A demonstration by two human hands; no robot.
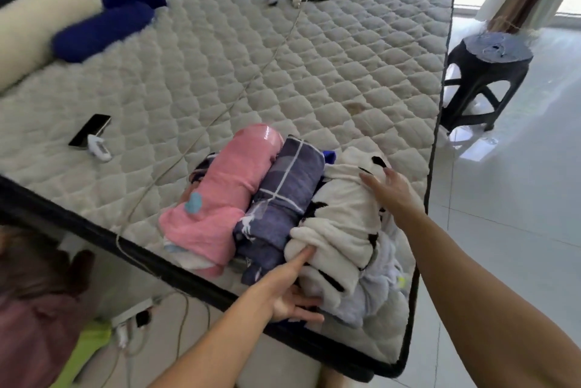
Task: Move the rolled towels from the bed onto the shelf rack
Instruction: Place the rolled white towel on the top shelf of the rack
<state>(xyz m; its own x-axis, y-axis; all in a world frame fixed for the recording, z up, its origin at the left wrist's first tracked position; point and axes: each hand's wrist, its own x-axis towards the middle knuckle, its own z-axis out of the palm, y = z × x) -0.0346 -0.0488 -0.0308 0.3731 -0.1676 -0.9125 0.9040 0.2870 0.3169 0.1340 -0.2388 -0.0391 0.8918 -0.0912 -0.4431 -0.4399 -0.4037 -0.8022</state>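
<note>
1. Quilted off-white mattress bed (283, 67) with diamond stitching and dark piped edge fills most of the view. No shelf rack is in view. Judgement: the task looks barely begun, as all the rolled towels seen lie on the bed.
2. Towel cluster sits at the 5 o'clock corner of the bed, close to the near edge. Rolls lie side by side, touching, long axes running 7 to 1 o'clock.
3. White fleece rolled towel with black markings (339, 214), thick, plush, softly creased, is the roll in hand. It lies at 3 o'clock of the cluster, on top of a crumpled pale lilac cloth (380, 290).
4. Pink terry rolled towel (226, 195), fine-looped, with a small blue appliqué and a glossy patch at its far end, lies at 9 o'clock of the cluster.
5. Dusty blue-grey woven rolled towel with white check lines (283, 199), flatter and thinner in weave, lies between the pink and the white.
6. Right hand (393, 192): fingers spread, palm flat on the white roll's far right flank.
7. Left hand (289, 293): thumb pressed into the white roll's near end, fingers tucked under it, so a partial clasp, not closed.
8. Judgement: lift of the white roll is pending; the other rolls remain after it.
9. Black smartphone (89, 130) lies at 9 o'clock on the bed, well apart.
</note>
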